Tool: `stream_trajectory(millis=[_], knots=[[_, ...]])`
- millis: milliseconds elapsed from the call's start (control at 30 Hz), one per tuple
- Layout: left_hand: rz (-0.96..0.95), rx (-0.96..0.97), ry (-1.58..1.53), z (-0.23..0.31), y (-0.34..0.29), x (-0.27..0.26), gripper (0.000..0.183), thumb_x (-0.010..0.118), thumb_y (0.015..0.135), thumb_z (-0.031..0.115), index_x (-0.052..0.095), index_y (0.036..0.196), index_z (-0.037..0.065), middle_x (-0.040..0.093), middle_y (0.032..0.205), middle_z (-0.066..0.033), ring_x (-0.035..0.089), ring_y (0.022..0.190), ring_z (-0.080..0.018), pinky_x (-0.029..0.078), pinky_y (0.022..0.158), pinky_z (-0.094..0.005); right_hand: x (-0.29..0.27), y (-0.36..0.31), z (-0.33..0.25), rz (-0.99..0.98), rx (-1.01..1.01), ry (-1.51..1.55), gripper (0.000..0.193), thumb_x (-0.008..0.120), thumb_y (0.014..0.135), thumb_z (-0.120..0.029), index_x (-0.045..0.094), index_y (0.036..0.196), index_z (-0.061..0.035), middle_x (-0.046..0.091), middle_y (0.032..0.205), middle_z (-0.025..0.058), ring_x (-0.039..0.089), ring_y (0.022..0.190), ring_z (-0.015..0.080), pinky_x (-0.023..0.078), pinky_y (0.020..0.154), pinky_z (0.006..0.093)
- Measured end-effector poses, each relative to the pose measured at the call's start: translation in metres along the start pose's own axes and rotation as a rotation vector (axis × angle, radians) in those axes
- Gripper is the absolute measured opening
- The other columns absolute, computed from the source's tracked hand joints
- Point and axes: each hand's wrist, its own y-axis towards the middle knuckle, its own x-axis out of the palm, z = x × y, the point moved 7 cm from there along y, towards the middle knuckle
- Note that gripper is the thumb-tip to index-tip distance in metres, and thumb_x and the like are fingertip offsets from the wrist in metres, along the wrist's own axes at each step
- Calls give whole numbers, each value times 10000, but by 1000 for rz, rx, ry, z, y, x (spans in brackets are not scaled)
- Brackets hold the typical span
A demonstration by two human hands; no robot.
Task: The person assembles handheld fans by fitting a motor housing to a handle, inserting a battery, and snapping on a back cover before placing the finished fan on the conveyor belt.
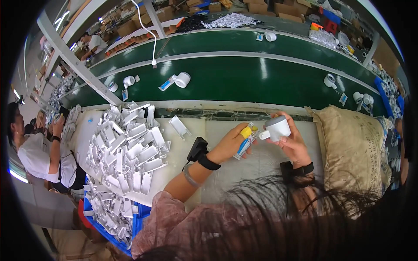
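Note:
Over the pale worktop (217,182), my left hand (228,145) is closed round a small blue-and-white handle piece (244,148). A yellow cover sits on one of its fingertips. To its right, the fingers of my right hand (298,145) curl round a white cup-shaped housing (279,128) with a grey rim and a short stem. The stem points left and meets the handle piece near my left fingertips; whether the two are joined I cannot tell. Left of my hands lies a single white trough-shaped plastic cover (178,128).
White plastic covers (126,148) are heaped at the left, spilling toward a blue bin (140,213). Beyond the worktop runs a green conveyor belt (226,78) carrying similar assemblies (182,80). A tan sack (348,148) stands right; a white cable (154,43) hangs ahead. A co-worker (41,150) is at far left.

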Motion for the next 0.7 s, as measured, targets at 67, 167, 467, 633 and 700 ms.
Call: stream_trajectory(millis=[67,167,467,633,700], knots=[[10,-15,3,-3,0,-2,389,383,1041,348,491,1261,46,653,948,-82,612,687,-116,477,580,-228,2,0,0,-12,10,-18,749,761,795,-316,382,1381,-44,540,1234,111,620,1006,199,588,668,300],[-30,-9,43,-4,0,2,451,348,1044,408,484,1275,46,649,939,-67,590,670,-104,466,575,-225,-14,-1,8,59,1,-229,720,765,798,-317,413,1361,-37,583,1169,102,637,938,186,583,628,297],[-183,-66,89,-12,-8,21,596,277,1012,566,489,1256,66,632,956,-44,566,675,-92,455,576,-231,-16,0,8,141,-42,-304,614,798,780,-277,506,1245,0,612,1030,55,612,822,101,524,565,218],[-248,-84,120,-20,-7,32,625,279,988,618,503,1203,75,630,936,-44,567,669,-99,456,569,-237,-12,-3,9,163,-20,-324,566,797,780,-270,529,1204,-10,613,989,44,599,782,76,491,545,194],[-244,-85,99,-18,-7,34,634,280,984,627,507,1193,74,631,933,-45,568,662,-100,457,564,-241,-10,-4,8,170,-7,-340,554,794,783,-267,531,1200,-13,612,974,43,596,762,73,483,539,190]])
